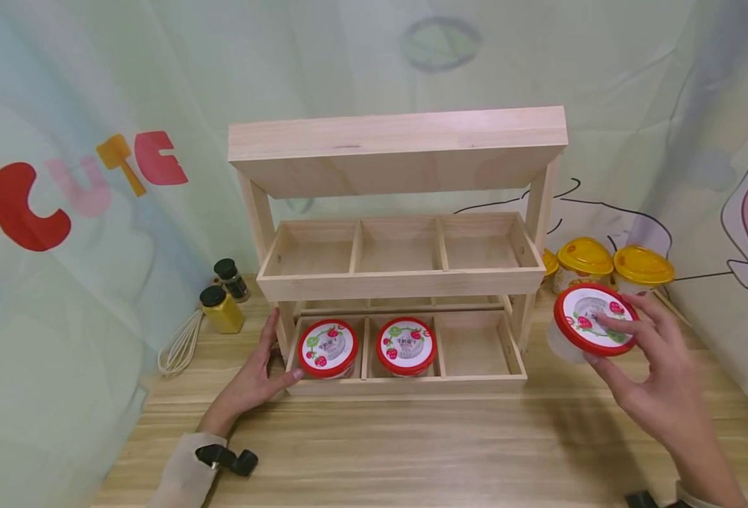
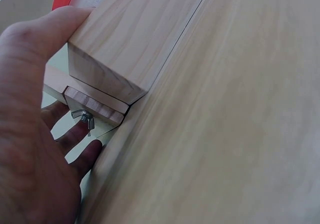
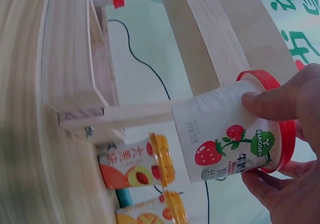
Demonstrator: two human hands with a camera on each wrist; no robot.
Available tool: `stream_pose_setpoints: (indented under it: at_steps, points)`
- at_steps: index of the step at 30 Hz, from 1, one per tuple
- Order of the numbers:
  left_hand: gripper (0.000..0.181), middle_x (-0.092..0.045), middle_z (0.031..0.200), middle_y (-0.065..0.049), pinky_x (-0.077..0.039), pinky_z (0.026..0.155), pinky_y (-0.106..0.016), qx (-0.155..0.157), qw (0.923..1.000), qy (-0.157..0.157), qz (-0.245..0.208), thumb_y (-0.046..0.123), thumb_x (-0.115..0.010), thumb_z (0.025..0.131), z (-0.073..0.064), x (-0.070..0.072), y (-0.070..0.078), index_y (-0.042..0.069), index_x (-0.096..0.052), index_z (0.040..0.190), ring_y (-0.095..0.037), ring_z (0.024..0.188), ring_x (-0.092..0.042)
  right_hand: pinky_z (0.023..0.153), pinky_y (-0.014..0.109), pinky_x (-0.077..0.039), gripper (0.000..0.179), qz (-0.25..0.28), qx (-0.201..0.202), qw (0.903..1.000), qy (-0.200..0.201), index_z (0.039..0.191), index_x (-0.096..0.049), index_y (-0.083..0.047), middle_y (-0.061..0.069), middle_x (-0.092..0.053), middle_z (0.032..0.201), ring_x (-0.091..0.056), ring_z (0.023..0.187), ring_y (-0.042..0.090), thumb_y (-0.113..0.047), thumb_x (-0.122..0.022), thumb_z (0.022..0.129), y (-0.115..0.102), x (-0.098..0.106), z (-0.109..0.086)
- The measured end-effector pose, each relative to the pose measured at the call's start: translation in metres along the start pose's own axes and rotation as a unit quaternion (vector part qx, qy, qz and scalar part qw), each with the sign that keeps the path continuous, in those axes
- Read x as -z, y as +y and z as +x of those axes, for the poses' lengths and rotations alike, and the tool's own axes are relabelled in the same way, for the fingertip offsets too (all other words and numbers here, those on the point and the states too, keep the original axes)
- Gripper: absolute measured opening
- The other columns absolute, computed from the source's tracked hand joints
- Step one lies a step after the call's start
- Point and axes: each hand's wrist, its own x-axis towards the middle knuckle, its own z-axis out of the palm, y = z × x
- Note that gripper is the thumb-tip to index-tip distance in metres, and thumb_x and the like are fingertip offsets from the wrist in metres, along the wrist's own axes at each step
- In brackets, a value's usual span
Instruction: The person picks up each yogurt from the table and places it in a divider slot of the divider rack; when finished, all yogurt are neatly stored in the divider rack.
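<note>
A wooden tiered display shelf (image 1: 399, 286) stands on the table, with a lower tray (image 1: 406, 387) divided into three compartments. Red-lidded strawberry cups sit in its left compartment (image 1: 327, 348) and middle compartment (image 1: 406, 346); the right one holds nothing. My left hand (image 1: 256, 381) grips the lower tray's left front corner, thumb at the front rim and fingers along the side by a wing nut (image 2: 86, 118). To the right of the shelf, my right hand (image 1: 656, 360) holds up a third strawberry cup (image 3: 230, 131) by its red lid, thumb and fingers on opposite sides.
Yellow-lidded cups (image 1: 585, 257) stand behind the held cup, right of the shelf. On the left are a yellow jar (image 1: 221, 310) with a black cap, a dark bottle (image 1: 231, 279) and a coiled white cord (image 1: 180, 344). A printed curtain (image 1: 361, 56) hangs behind.
</note>
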Motion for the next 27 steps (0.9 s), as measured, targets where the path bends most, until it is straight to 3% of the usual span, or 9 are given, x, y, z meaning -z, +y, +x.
stream_pose_setpoints:
  at_steps: [11, 24, 27]
  points:
    - [0.129, -0.002, 0.180, -0.028, -0.024, 0.121, -0.084, 0.005, 1.0000, 0.000, 0.003, 0.020, -0.084, 0.089, 0.000, 0.000, 0.000, 0.040, 0.013, 0.171, -0.062, 0.159, -0.022, 0.095, -0.006, -0.039, 0.070, 0.022, 0.010, 0.9987, -0.046, 0.127, -0.076, -0.011, 0.019, -0.053, 0.157, -0.041, 0.133, -0.010, 0.015, -0.093, 0.064, -0.015, -0.018, -0.004]
    - [0.128, -0.004, 0.180, -0.028, -0.027, 0.120, -0.084, -0.006, 1.0000, 0.002, -0.006, 0.017, -0.084, 0.089, 0.000, -0.001, 0.000, 0.038, 0.012, 0.172, -0.062, 0.159, -0.019, 0.099, -0.004, -0.039, 0.068, 0.041, 0.034, 0.9960, -0.072, 0.126, -0.076, -0.014, 0.017, -0.055, 0.156, -0.042, 0.137, -0.006, 0.014, -0.093, 0.066, -0.020, -0.039, -0.003]
    - [0.128, -0.003, 0.180, -0.028, -0.027, 0.120, -0.083, -0.007, 1.0000, 0.003, -0.005, 0.017, -0.084, 0.089, 0.000, -0.001, 0.000, 0.038, 0.012, 0.172, -0.063, 0.160, -0.019, 0.101, -0.003, -0.038, 0.067, 0.041, 0.035, 0.9957, -0.076, 0.125, -0.077, -0.016, 0.016, -0.056, 0.156, -0.045, 0.137, 0.000, 0.012, -0.093, 0.066, -0.021, -0.044, -0.002]
